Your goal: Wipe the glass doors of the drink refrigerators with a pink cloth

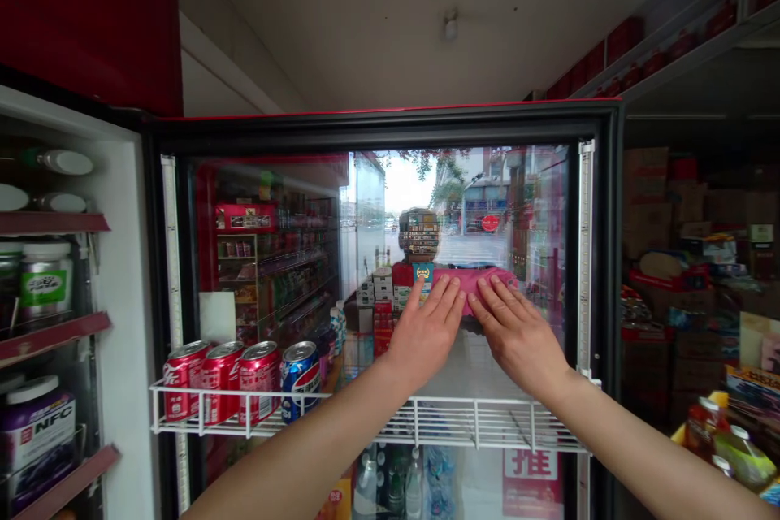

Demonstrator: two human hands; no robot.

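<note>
Both our arms reach forward and slightly inward, wrists bent back, over a white wire shelf [366,422] in a glass-fronted drinks cooler. Above that shelf, our left hand [426,333] and right hand [517,337] lie side by side, fingers spread open and flat, gripping nothing. Their fingertips press on a pink cloth [472,284], which sits against the glass pane [463,366].

On the shelf, left of our hands, stand three red cans [223,380] with a blue Pepsi can [300,380] beside them. Below the shelf are clear plastic bottles [396,483] and a red sign [530,475] bearing the character 推. Far left of the shelf, on a separate rack, stands a purple-labelled jar [40,426] reading NFC. The glass also reflects a street.
</note>
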